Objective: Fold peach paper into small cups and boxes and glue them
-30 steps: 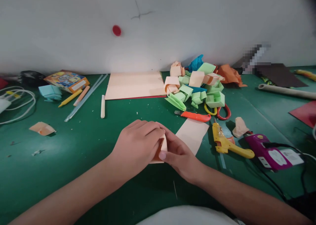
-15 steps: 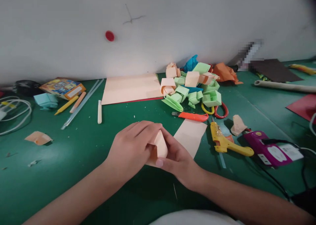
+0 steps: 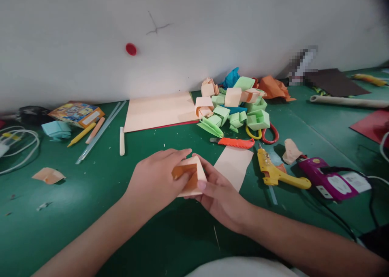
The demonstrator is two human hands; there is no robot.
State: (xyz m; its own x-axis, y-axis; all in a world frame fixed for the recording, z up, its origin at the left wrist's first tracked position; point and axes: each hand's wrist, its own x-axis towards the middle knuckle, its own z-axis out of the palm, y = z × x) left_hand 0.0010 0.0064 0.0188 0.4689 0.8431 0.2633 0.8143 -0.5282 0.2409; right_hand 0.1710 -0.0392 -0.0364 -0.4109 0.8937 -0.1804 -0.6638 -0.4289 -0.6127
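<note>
Both my hands hold a small folded peach paper piece (image 3: 190,175) just above the green table (image 3: 91,196). My left hand (image 3: 153,183) grips it from the left, fingers tucked into its open orange inside. My right hand (image 3: 220,194) pinches its right edge, thumb on top. A flat peach paper sheet (image 3: 234,165) lies right behind my right hand.
A pile of folded green and peach paper shapes (image 3: 235,106) sits at the back by the wall. An orange cutter (image 3: 235,142), scissors (image 3: 267,133), a yellow glue gun (image 3: 275,172) and a purple glue gun (image 3: 326,181) lie on the right. A large peach sheet (image 3: 159,110), pens (image 3: 86,132), a box (image 3: 75,112) and cables (image 3: 16,145) are to the left.
The folded paper has been turned and opened up, so its orange inside now faces me. My left fingers slid from covering it to reaching inside.
</note>
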